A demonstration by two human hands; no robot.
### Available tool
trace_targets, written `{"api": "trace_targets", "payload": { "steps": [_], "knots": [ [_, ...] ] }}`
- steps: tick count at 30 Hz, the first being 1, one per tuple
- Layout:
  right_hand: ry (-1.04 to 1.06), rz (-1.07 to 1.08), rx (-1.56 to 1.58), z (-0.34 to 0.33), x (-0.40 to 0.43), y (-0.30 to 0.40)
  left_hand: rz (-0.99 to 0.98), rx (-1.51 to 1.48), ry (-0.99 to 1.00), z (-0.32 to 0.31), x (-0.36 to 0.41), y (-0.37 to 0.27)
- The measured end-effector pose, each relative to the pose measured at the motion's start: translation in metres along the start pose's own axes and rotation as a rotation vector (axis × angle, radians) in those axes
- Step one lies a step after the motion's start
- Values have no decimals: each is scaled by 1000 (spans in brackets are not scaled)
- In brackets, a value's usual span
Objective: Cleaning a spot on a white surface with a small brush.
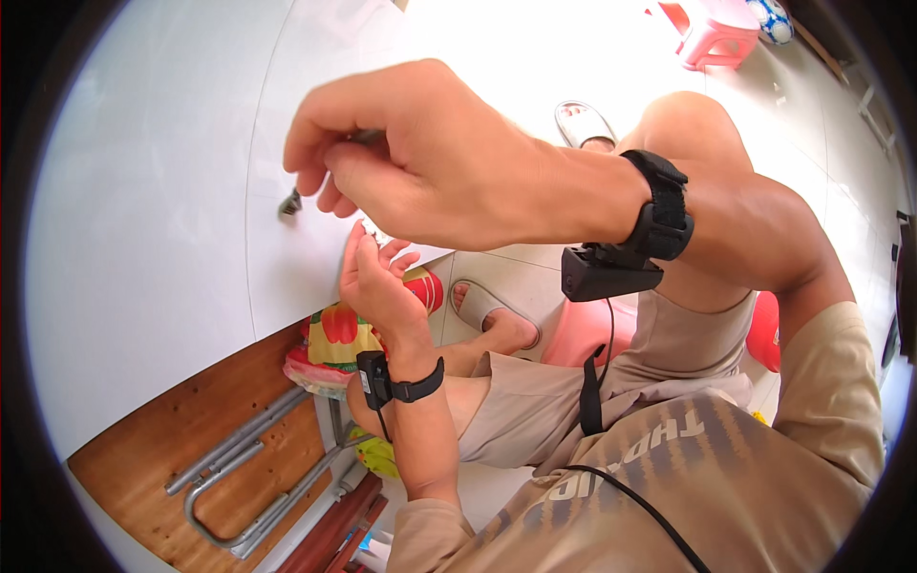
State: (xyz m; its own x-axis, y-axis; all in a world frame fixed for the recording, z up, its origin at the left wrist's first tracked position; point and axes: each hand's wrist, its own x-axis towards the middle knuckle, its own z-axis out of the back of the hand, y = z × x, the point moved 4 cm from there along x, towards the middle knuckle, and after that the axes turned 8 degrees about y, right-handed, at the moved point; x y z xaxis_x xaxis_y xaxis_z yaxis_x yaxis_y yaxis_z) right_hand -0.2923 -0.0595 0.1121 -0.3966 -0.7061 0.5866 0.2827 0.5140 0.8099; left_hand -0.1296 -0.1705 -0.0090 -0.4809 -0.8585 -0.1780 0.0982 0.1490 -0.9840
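My right hand (430, 157) is raised over the white tabletop, its fingers curled around a small dark object (369, 136) that is mostly hidden in the grip. Just beyond the fingertips shows a blurred dark piece (290, 205); whether it belongs to the held object cannot be told. Lower down, my left hand (383, 279) is palm up at the table's edge. Its thumb and forefinger pinch a small white piece (370, 229), partly covered by the fingers. Both wrists wear black straps with small camera units.
The white table (157, 236) has a wooden underside (215, 430) with metal folding legs (236, 444). Colourful plastic packaging (337, 336) hangs below its edge. A pink plastic stool (720, 32) and a blue-white ball (772, 21) are on the tiled floor. A black cable (637, 501) crosses my shirt.
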Motion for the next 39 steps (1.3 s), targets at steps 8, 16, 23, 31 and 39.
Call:
{"api": "trace_targets", "payload": {
  "steps": [8, 16, 23, 31, 39],
  "knots": [
    [-19, 6, 58, -1, -2, 2, -11, -13, -12, -2, 0, 2],
    [-61, 51, 75, 1, -1, 4, 15, 5, -2, -5, -1, 1],
    [-89, 49, 95, 5, 2, 2, 1, 45, -21, -7, -1, 1],
    [-93, 81, 101, 6, 9, 7, 11, 39, 54, -8, 2, 3],
    [-47, 30, 116, 4, 6, 4, 3, 34, 3, -5, 1, 1]
  ]
}}
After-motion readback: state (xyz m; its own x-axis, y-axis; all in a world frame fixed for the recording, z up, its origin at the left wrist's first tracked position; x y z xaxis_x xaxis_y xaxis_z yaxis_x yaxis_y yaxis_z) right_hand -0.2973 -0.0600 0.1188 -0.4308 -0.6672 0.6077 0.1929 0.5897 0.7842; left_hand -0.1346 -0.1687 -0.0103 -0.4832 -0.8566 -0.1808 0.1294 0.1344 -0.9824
